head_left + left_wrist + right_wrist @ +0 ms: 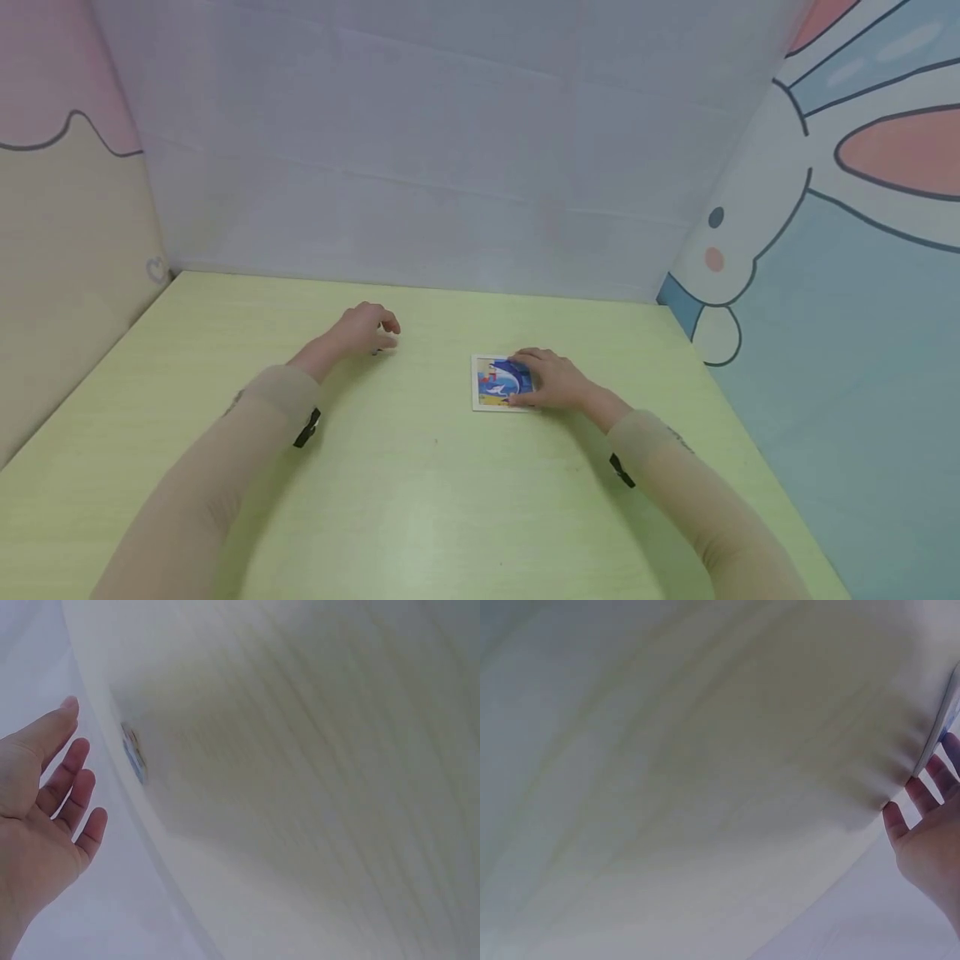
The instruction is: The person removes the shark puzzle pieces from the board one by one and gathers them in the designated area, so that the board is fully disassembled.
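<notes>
A small square picture board with a white frame and a blue dolphin scene lies on the pale table. My right hand spans its right side, the index finger near the far edge and the thumb by the near edge. The hand hides the board's right part. In the right wrist view, fingertips meet the board's edge and the tabletop beside it. To the left, my left hand hovers over the table, fingers loosely bent, holding nothing. The left wrist view shows its palm, with the board small beyond it.
The pale wood-grain table ends at a whitish back sheet. A cream and pink panel stands at the left. At the right rises a panel with a rabbit drawing. Black straps hang below both forearms.
</notes>
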`<control>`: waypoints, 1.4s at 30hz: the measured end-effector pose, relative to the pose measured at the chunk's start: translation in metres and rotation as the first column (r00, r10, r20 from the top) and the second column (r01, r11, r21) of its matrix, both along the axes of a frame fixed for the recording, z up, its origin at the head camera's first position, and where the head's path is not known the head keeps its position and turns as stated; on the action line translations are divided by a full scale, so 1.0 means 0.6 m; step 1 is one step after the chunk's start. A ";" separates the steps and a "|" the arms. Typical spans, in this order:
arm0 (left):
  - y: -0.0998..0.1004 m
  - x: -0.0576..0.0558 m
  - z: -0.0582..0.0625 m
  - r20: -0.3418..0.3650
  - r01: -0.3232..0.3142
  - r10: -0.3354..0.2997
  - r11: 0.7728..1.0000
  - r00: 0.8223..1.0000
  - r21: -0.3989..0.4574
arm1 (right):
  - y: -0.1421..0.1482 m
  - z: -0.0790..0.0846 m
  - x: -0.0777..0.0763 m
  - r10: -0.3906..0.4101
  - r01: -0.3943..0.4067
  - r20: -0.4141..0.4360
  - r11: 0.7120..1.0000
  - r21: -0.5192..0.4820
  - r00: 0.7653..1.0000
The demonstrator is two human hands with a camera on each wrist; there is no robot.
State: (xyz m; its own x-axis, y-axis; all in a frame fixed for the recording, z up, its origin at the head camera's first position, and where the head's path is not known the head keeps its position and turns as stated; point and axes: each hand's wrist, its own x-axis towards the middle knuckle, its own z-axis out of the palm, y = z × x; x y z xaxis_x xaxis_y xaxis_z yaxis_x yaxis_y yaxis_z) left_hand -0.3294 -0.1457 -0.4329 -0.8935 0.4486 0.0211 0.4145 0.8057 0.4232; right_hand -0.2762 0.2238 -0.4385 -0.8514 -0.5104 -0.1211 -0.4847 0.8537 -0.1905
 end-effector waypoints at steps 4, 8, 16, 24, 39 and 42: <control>0.038 0.015 0.017 -0.061 0.027 -0.028 0.999 0.998 -0.020 | 0.005 0.002 -0.001 0.007 -0.007 0.038 1.000 -0.001 0.999; 0.075 0.029 0.024 -0.106 0.018 -0.019 1.000 0.994 -0.014 | 0.010 -0.005 -0.003 0.018 -0.018 0.027 1.000 -0.009 0.999; 0.155 0.048 0.020 -0.111 -0.037 0.039 0.999 0.993 0.019 | 0.014 -0.012 -0.003 -0.008 0.009 0.021 0.998 -0.065 1.000; 0.211 0.048 0.011 -0.075 0.009 -0.008 1.000 0.997 0.016 | 0.014 -0.008 0.001 -0.041 0.043 0.028 0.997 -0.058 0.999; 0.257 0.032 -0.018 -0.024 0.076 -0.079 0.993 0.997 -0.095 | 0.010 -0.001 0.005 -0.046 0.047 0.030 0.997 -0.063 0.999; 0.257 0.034 -0.015 -0.013 0.084 -0.085 0.992 0.996 -0.100 | 0.011 -0.001 0.003 -0.040 0.042 0.031 0.997 -0.061 0.999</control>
